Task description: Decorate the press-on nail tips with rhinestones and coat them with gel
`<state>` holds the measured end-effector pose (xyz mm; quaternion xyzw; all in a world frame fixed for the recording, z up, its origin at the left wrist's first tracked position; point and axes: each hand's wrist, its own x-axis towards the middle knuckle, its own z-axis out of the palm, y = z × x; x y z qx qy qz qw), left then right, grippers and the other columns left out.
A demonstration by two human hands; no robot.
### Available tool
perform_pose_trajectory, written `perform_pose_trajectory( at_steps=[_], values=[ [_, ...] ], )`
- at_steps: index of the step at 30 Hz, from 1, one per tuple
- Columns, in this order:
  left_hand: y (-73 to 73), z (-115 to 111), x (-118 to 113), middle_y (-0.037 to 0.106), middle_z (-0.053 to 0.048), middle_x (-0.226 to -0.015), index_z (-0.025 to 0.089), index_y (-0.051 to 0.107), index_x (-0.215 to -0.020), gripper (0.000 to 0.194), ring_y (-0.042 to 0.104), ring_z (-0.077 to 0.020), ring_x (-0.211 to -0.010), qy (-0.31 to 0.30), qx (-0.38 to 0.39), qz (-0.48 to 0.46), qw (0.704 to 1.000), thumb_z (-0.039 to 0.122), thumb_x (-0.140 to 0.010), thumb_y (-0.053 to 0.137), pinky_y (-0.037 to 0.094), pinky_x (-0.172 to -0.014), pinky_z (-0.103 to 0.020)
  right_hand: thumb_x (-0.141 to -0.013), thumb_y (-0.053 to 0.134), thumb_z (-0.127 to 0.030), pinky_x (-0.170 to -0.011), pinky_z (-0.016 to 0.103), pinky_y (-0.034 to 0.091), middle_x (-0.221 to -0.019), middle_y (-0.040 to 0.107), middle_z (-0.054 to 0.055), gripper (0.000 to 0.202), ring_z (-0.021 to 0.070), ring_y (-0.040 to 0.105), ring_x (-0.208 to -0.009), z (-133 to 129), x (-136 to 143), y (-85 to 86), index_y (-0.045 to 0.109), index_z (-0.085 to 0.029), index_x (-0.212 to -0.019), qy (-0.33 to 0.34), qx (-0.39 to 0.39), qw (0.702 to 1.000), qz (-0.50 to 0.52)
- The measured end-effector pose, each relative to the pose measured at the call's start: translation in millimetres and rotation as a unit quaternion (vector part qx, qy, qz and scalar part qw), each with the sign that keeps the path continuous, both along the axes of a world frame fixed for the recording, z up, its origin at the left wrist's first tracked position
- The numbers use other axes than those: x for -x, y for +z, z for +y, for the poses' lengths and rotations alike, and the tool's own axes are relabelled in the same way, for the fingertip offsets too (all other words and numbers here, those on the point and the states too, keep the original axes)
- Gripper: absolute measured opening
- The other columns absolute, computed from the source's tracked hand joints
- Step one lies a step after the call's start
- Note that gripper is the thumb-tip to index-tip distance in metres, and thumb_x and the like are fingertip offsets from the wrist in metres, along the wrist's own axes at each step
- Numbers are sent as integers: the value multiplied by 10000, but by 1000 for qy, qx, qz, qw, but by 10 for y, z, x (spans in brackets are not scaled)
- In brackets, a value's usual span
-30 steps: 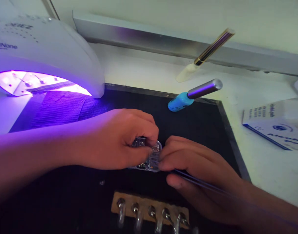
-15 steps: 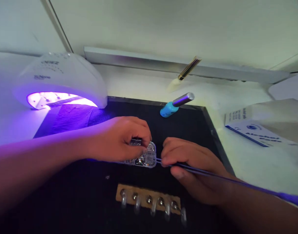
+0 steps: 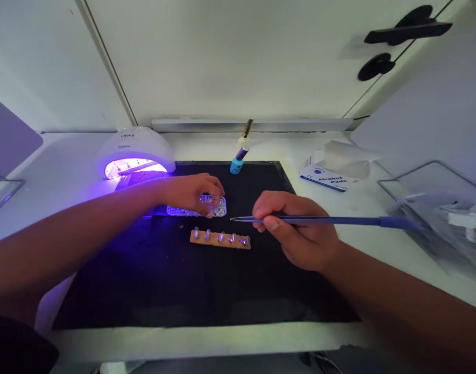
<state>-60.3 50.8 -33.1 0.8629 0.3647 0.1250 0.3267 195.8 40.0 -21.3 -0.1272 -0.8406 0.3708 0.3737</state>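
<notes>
My left hand (image 3: 197, 192) lies over a clear compartment case of small rhinestones (image 3: 221, 208), thumb at its near side and curled fingers at its far side, hiding part of it. My right hand (image 3: 300, 228) pinches long, thin tweezers (image 3: 339, 221), the points aimed left toward the case and apart from it. Whether the tips carry a stone is too small to tell. Just in front of the case, a tan strip (image 3: 214, 244) bears a row of several clear nail tips (image 3: 221, 237).
A lit white nail lamp (image 3: 134, 148) stands at the back left of the black mat (image 3: 207, 291). Behind the case are a blue polish bottle (image 3: 237, 165) and a pale bottle with a gold cap (image 3: 246, 132). An alcohol pads box (image 3: 327, 176) and a plastic bag (image 3: 448, 223) lie to the right.
The view has pulled back and shows more of the table. My right hand has drawn the tweezers' points off the case, rightward. My left hand stays at the case.
</notes>
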Motion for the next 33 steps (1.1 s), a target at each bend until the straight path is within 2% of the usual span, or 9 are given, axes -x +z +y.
perform_pose_trajectory(
  at_steps=[3,7,10,13,16,19,22,26,33],
  values=[
    [-5,-24,31,588,-57,-1247,217,710,-877,149,505,-254,-1216,31,-19,21,999,248,-745,770,395,-1042,-422,-955,530,-326,-552,294,400,-703,566,-2,156,138,512,-598,-55,-40,-49,603,-221,-864,3,7,1000,-6],
    [20,-199,155,526,-53,-1340,237,656,-1015,174,473,-226,-1265,102,-50,-1,994,360,-907,599,432,-998,-376,-957,534,-336,-556,282,405,-688,561,-10,186,130,510,-590,-59,-49,-185,598,-211,-834,2,58,998,37],
    [17,-452,184,577,-63,-1253,218,603,-1020,153,539,-198,-1168,151,-78,-74,983,338,-937,554,438,-982,-359,-963,524,-314,-565,274,414,-692,562,-7,202,124,516,-604,-52,-34,-258,587,-196,-812,22,80,996,41],
    [-42,-680,119,606,-70,-1103,214,541,-1061,168,553,-207,-1062,132,-99,-126,978,288,-910,552,446,-916,-366,-966,505,-272,-562,266,406,-702,556,-5,173,120,509,-614,-40,-23,-295,571,-190,-829,52,74,996,9],
    [-120,-759,42,592,-53,-1020,208,505,-1068,253,533,-202,-942,62,-109,-87,988,269,-842,603,427,-851,-372,-955,500,-213,-557,259,398,-701,540,-17,98,113,497,-606,-18,-27,-322,543,-204,-867,60,60,996,-3],
    [-156,-745,9,585,-63,-1065,204,474,-1119,373,527,-216,-966,33,-121,-50,991,307,-808,653,403,-892,-403,-941,509,-188,-566,274,400,-716,542,-12,61,123,494,-614,7,-50,-354,546,-216,-901,53,71,996,8],
    [-137,-763,-13,601,-68,-1096,216,444,-1176,433,541,-231,-982,32,-142,-11,989,293,-808,660,401,-909,-426,-932,529,-187,-570,284,399,-730,559,-10,51,126,507,-618,20,-79,-388,563,-219,-912,45,99,994,31],
    [-92,-841,-93,633,-70,-1070,227,431,-1230,452,571,-263,-952,30,-160,86,983,239,-822,624,428,-853,-456,-944,526,-193,-557,268,399,-725,561,-15,64,116,511,-616,21,-110,-415,570,-212,-901,37,116,992,45],
    [-11,-912,-141,643,-58,-1050,230,450,-1285,458,610,-260,-989,101,-102,176,974,168,-847,569,490,-867,-460,-963,509,-230,-547,249,397,-720,547,-24,113,102,499,-597,10,-138,-398,555,-204,-863,27,98,994,49]
  ],
)
